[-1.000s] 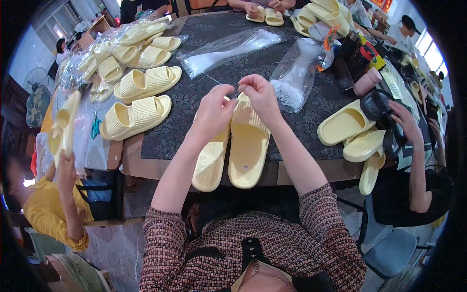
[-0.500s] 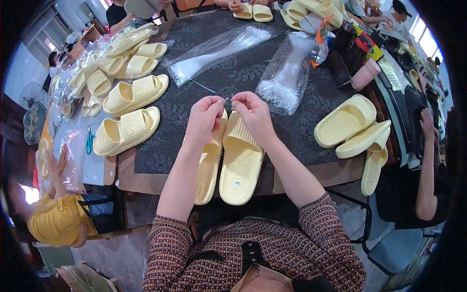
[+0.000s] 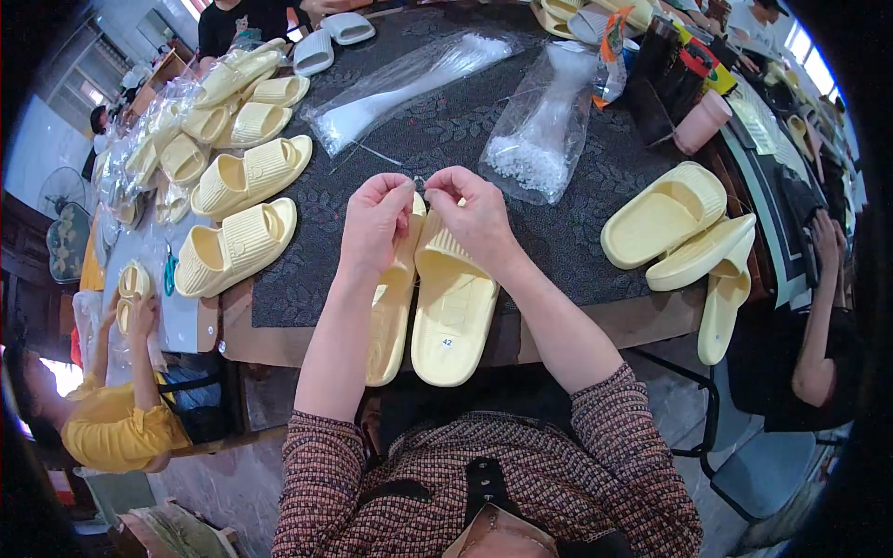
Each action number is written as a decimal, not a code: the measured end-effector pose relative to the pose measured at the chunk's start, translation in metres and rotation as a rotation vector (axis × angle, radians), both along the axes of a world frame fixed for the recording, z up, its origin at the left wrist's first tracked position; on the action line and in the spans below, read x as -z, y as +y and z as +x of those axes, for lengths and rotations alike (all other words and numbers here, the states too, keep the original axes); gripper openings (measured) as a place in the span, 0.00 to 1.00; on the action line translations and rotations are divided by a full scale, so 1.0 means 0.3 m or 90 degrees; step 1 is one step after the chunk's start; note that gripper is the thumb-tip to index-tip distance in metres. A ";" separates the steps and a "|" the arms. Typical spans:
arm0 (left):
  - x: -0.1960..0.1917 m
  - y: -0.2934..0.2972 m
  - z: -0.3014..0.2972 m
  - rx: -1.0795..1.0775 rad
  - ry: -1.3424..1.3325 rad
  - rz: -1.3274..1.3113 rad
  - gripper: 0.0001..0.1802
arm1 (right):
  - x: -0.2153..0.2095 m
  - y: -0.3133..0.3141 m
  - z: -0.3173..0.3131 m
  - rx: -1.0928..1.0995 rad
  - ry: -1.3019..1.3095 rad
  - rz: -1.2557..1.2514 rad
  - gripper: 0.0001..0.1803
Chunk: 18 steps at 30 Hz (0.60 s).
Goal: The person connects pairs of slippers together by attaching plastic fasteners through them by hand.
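Observation:
Both my hands meet above the toes of a pair of pale yellow slides, with fingertips pinched close together. My left hand (image 3: 379,216) is closed over the left slipper (image 3: 393,321), and my right hand (image 3: 473,216) is closed over the toe of the right slipper (image 3: 450,321). Between the fingertips shows a small piece of a thin plastic tie (image 3: 419,181); most of it is hidden. The slippers lie side by side, soles down, heels toward me at the table edge. Beyond my hands, two clear bags of white plastic ties (image 3: 409,88) (image 3: 539,139) lie on the dark mat.
Yellow slippers (image 3: 237,246) and a bagged heap (image 3: 186,139) fill the left, beside teal scissors (image 3: 170,270). More slippers (image 3: 665,214) lie at the right, near a pink cup (image 3: 702,123). Grey slippers (image 3: 313,53) sit at the far edge. A co-worker in yellow (image 3: 121,418) holds slippers at left.
My hands stay pinched together, barely shifted. At the far edge, grey slippers now lie on the table and a yellow pair is out of view. The left co-worker now holds up a yellow pair.

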State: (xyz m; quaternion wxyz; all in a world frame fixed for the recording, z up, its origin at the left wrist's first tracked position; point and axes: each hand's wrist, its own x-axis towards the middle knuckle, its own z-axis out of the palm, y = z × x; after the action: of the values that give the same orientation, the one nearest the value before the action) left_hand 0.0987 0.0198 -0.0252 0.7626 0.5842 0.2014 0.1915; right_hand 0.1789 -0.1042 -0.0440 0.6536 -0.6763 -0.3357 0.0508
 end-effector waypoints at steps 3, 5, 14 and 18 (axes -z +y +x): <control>0.005 -0.001 -0.004 0.010 -0.015 0.005 0.02 | 0.009 -0.001 0.004 -0.012 -0.017 -0.032 0.07; 0.005 -0.005 -0.009 0.010 -0.018 0.001 0.02 | 0.017 0.002 0.004 -0.012 -0.034 -0.034 0.07; 0.008 -0.010 -0.004 0.013 -0.017 0.016 0.02 | 0.014 -0.003 0.009 -0.022 -0.032 -0.051 0.06; 0.010 -0.014 -0.007 0.011 -0.025 0.015 0.03 | 0.005 -0.003 0.005 -0.030 -0.031 -0.046 0.06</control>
State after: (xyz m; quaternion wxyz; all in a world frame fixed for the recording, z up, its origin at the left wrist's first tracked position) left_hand 0.0966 0.0157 -0.0281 0.7613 0.5907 0.1788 0.1987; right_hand 0.1806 -0.1050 -0.0456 0.6188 -0.6927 -0.3654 0.0618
